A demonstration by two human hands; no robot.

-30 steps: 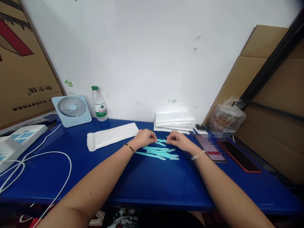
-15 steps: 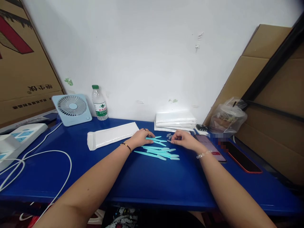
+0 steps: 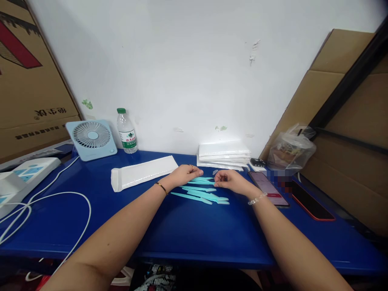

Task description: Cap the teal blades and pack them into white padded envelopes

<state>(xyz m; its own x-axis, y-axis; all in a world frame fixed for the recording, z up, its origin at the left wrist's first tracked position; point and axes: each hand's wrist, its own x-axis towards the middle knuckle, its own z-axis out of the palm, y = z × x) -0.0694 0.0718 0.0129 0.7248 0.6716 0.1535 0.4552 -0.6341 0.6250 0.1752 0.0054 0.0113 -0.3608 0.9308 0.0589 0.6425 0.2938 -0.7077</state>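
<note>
Several slim teal eyebrow razors lie in a loose heap on the blue table, roughly side by side. Above the far ones is my left hand, its thumb and fingertips drawn together; what they hold, if anything, is hidden. My right hand pinches the right end of a teal eyebrow razor. Just beyond my right fingertips lies a small translucent piece, partly hidden by the hand.
A long white padded mailer lies left of the hands, and a stack of white mailers is against the wall. A fan, water bottle and power strip occupy the left. Two phones and a bagged cup are right.
My right hand has moved slightly left and down, from the small translucent pieces to a razor's end. My left fingertips have lifted and come together. The far razors have shifted.
</note>
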